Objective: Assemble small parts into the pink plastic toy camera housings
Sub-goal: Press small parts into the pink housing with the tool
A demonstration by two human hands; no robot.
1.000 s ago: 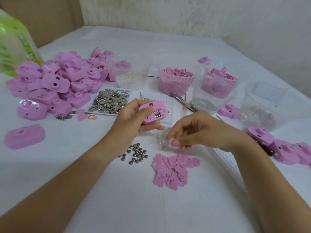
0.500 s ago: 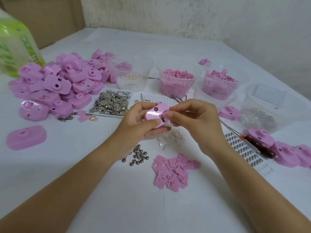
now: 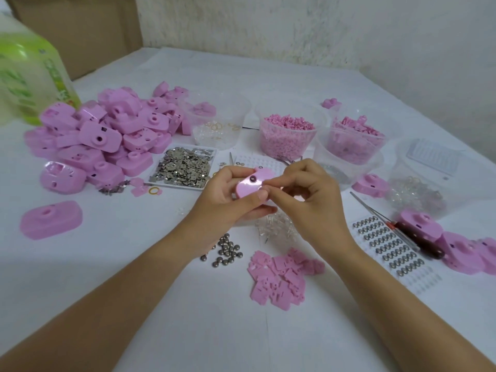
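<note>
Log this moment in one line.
left hand: holds pink housing | right hand: pinches its edge | small part: not visible

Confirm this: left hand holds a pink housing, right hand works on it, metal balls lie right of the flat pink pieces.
Wrong on one point: the head view shows the metal balls left of the flat pink pieces, not right. The left hand does hold the pink housing and the right hand works on it.

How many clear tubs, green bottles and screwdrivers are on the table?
Tubs: 5
Bottle: 1
Screwdriver: 1
Total: 7
</note>
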